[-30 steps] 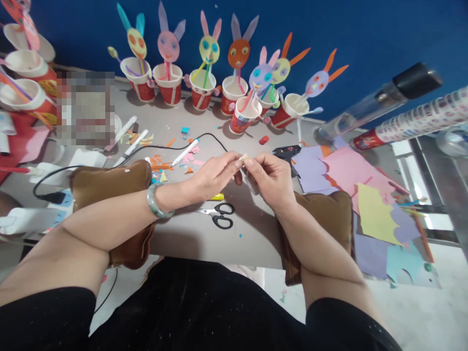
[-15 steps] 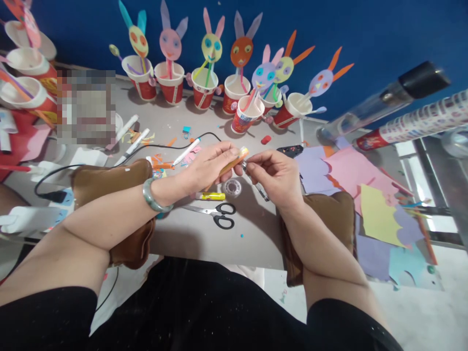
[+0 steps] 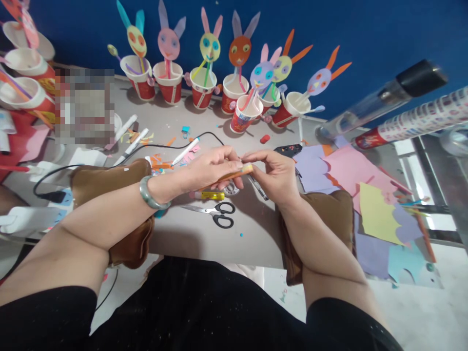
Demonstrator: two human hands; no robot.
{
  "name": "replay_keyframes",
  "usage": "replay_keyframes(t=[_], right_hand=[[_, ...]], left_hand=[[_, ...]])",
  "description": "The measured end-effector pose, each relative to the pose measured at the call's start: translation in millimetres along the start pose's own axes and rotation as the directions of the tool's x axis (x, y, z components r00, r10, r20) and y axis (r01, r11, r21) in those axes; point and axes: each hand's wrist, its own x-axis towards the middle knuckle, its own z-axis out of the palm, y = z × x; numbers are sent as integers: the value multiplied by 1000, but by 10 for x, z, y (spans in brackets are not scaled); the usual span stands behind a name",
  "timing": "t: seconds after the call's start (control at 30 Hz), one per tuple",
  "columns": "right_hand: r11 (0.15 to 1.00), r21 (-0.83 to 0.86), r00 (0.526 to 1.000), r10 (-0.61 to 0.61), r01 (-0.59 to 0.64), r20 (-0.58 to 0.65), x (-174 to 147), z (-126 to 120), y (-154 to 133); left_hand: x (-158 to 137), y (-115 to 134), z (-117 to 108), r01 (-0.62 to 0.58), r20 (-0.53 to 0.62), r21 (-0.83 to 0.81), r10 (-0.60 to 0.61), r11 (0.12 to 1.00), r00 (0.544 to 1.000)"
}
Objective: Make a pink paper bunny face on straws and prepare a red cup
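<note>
My left hand [image 3: 215, 168] is closed around a flat orange piece with a yellowish tip [image 3: 239, 173], its thumb along the top. The exact kind of this piece cannot be made out. My right hand [image 3: 276, 173] pinches beside the piece's tip, fingertips meeting those of my left hand; whatever they hold is hidden. Just below the hands, a tape roll [image 3: 231, 188] lies partly covered. Nearby are a yellow tube [image 3: 212, 195], black-handled scissors [image 3: 216, 211] and a slim silver tool [image 3: 260, 189] under my right hand.
Red paper cups with rabbit faces [image 3: 170, 83] stand along the blue wall. Pink paper [image 3: 353, 168] and other coloured sheets lie at right, near stacked cups [image 3: 413, 119]. A white marker [image 3: 185, 151], paper scraps and a black cable [image 3: 164, 144] lie left. Brown cushions [image 3: 109, 187] sit under my forearms.
The orange piece has tipped lower and flatter, its tip now further right. My right fingers have shifted left and up against my left hand; the small shiny thing at their tips is now hidden.
</note>
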Motion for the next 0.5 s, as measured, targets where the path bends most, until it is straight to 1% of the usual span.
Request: replay_keyframes(t=[0.07, 0.13, 0.23, 0.3, 0.4, 0.5], right_hand=[[998, -11, 998, -68, 68, 6, -3, 7, 15], [988, -49, 989, -147, 147, -6, -2, 12, 30], [951, -136, 960, -281, 277, -12, 8, 7, 58], [920, -199, 939, -343, 338, 12, 19, -5, 79], [887, -274, 926, -375, 371, 40, 32, -24, 114], [874, -301, 920, -391, 382, 31, 39, -40, 140]], left_hand=[[-13, 27, 5, 43, 47, 38, -44, 998, 998], [-24, 44, 5, 70, 62, 78, -75, 995, 995], [-31, 33, -9, 83, 65, 98, -90, 992, 994], [-29, 16, -26, 102, 80, 90, -109, 991, 991], [-24, 7, -53, 146, 128, 50, -151, 988, 980], [-25, 19, -76, 194, 204, 34, -197, 980, 959]])
